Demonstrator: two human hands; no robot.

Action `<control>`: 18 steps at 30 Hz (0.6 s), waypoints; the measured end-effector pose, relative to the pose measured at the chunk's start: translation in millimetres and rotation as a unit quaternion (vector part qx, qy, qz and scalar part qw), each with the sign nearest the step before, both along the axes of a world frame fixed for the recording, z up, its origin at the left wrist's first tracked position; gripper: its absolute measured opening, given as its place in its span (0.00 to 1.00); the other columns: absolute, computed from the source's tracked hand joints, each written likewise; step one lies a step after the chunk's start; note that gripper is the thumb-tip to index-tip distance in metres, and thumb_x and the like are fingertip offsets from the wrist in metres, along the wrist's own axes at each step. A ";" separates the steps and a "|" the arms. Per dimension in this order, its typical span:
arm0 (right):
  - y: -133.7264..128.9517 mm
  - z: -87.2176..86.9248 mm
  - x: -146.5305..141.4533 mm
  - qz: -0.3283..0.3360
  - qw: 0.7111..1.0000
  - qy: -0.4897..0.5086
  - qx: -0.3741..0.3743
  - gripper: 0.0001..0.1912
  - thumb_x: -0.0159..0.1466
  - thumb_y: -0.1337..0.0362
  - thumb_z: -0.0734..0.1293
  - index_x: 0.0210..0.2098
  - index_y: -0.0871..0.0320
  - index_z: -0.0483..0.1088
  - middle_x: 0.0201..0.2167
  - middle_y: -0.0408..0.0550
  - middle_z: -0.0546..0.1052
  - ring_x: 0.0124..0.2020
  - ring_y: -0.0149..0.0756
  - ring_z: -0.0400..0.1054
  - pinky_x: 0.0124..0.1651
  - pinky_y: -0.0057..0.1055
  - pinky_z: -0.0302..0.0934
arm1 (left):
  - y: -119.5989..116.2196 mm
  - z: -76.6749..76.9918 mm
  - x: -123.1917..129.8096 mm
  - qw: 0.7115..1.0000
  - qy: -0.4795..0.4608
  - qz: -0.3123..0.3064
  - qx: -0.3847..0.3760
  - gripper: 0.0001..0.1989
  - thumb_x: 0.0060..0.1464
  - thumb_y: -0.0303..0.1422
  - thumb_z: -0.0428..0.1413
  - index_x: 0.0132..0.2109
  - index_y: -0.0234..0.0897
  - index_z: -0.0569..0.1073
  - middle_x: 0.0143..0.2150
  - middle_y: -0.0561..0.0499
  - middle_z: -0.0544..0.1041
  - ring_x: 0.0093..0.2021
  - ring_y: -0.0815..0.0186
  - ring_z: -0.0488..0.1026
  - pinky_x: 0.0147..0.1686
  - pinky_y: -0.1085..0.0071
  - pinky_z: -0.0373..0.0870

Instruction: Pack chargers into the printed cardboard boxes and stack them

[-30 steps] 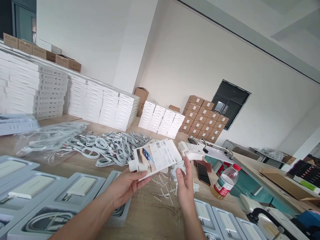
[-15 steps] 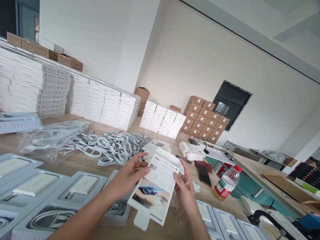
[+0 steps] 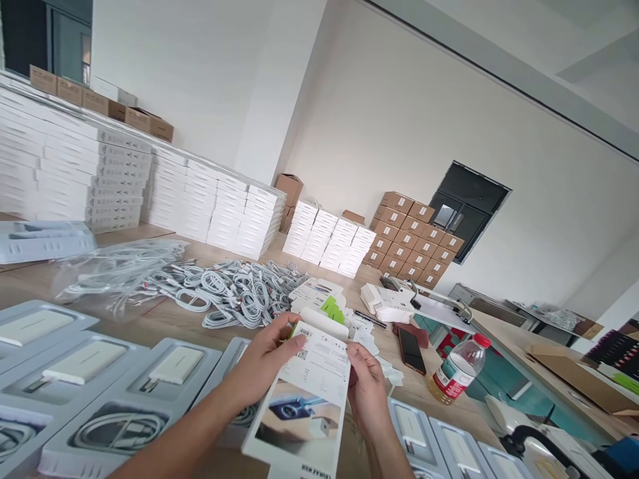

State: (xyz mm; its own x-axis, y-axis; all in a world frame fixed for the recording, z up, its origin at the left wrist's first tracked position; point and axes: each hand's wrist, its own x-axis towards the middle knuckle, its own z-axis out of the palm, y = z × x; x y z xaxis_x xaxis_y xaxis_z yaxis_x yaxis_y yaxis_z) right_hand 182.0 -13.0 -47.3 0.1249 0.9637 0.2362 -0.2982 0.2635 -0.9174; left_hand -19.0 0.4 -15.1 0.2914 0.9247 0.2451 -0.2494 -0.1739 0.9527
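A white printed carton [image 3: 312, 379] is held up in front of me, with a phone picture, small text, a barcode and a QR code on its face. Its top flap curls back, and its lower end runs out of the frame. My left hand [image 3: 267, 356] pinches its upper left edge, thumb on the face. At the upper right edge, my right hand [image 3: 367, 382] grips it between thumb and fingers. Under and beside my left forearm lie grey trays [image 3: 172, 399] with white power adapters [image 3: 172, 364] and coiled cables [image 3: 117, 429]. Behind the carton are flat printed cards [image 3: 317, 291].
A heap of grey cables [image 3: 244, 289] lies mid-table beside a plastic bag of cables [image 3: 120, 266]. Stacks of white boxes [image 3: 210, 199] and brown cartons [image 3: 409, 233] stand behind. To the right are a phone [image 3: 412, 349], a bottle [image 3: 458, 369] and more trays [image 3: 417, 432].
The carton has come lower and nearer to me, its lower tab leaving the frame. Both hands stay on its upper edges. Green and white cards behind it show more.
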 end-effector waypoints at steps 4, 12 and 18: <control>-0.4 1.9 -0.3 -0.012 0.999 0.028 -0.008 0.20 0.56 0.47 0.72 0.40 0.54 0.78 0.34 0.47 0.82 0.36 0.44 0.76 0.39 0.38 0.69 | -1.7 5.5 -6.2 0.998 -0.009 -0.053 -0.014 0.14 0.53 0.41 0.62 0.45 0.42 0.74 0.32 0.53 0.76 0.29 0.66 0.71 0.28 0.75 0.65; 0.6 2.2 10.4 -0.060 0.991 -0.116 0.037 0.11 0.52 0.56 0.77 0.32 0.53 0.80 0.30 0.44 0.77 0.34 0.37 0.70 0.39 0.34 0.64 | -1.9 4.9 -8.2 0.993 0.009 -0.121 0.002 0.10 0.56 0.39 0.60 0.43 0.42 0.74 0.33 0.54 0.76 0.30 0.67 0.71 0.28 0.76 0.63; 0.8 2.0 11.5 -0.002 0.999 -0.052 0.007 0.14 0.52 0.53 0.77 0.24 0.57 0.76 0.25 0.42 0.74 0.27 0.31 0.65 0.32 0.28 0.59 | 1.4 0.7 -9.5 0.990 0.069 -0.118 0.018 0.13 0.57 0.41 0.58 0.47 0.42 0.73 0.36 0.53 0.76 0.33 0.65 0.70 0.31 0.74 0.63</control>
